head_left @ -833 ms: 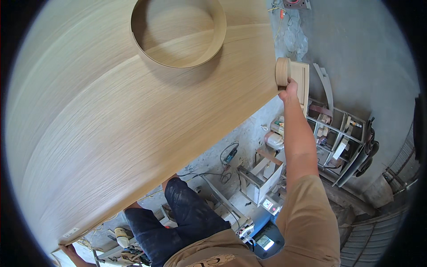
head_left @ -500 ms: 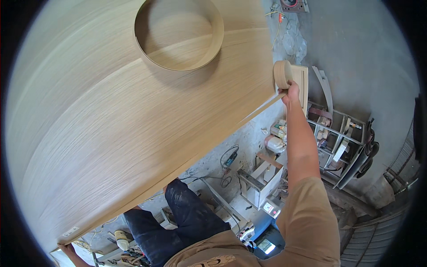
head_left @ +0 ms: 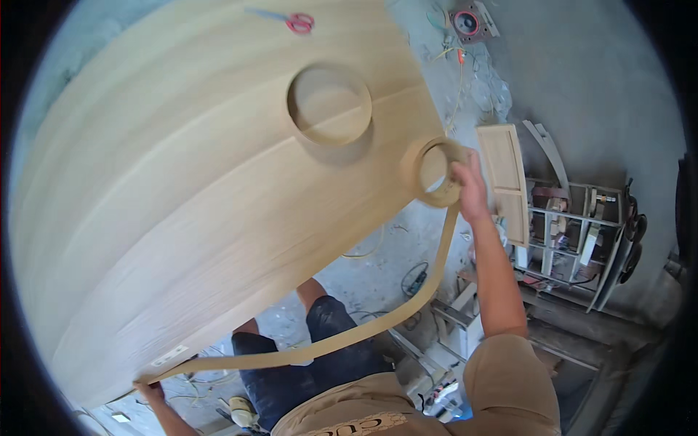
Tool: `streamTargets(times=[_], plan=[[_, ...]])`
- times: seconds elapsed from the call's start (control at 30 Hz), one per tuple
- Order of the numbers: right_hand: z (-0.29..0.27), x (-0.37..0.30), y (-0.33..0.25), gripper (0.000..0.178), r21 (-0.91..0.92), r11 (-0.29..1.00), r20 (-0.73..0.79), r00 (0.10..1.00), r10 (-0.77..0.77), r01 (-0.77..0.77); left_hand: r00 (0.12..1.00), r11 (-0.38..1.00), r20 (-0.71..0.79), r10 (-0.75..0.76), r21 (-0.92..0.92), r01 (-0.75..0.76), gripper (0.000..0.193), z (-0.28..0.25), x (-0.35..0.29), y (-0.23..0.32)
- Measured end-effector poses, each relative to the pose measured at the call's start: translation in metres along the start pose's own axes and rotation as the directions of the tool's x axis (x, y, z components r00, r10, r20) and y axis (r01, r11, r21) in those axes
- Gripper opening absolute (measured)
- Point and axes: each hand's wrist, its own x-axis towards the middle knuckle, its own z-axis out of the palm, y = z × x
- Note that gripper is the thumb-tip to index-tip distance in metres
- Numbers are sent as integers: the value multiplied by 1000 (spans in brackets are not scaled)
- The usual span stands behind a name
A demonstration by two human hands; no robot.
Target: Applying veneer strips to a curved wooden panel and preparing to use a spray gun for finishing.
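**Holding a roll by its rim, with slack strip sagging free**

Wrapped around the rim of the roll with the fingers of the right hand, slightly blurred. Held tilted, hole showing, over the right edge of the large wood-grain panel. At the far lower left, touching the strip's free end at the panel's corner with the left hand; too small there to tell whether pinching or only pressing.

Hanging between the hands in a long curve, clear of the panel's front edge and crossing in front of the dark shorts. Likely to kink or crease if pulled taut unevenly from so much slack; likely to twist because of the roll's tilt. Could slip off the corner if held lightly at the left, or unwind further with a looser right grip. Could catch dust or snag if let down toward the cluttered floor.

Resting farther in on the panel: a second roll, then red-handled scissors. Standing off to the right: a pale panelled door and a metal rack.
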Motion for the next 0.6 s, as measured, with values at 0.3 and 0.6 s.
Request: streamTargets(times=[0.3,0.6], plan=[[103,-129,-218,41,-164,810,385,792,-473,564,934,971,279,-223,149,188,72,8,-32,-8],[146,-221,-307,44,-5,509,404,467,-787,861,602,588,434,670,183,-788,77,96,-309,18]])
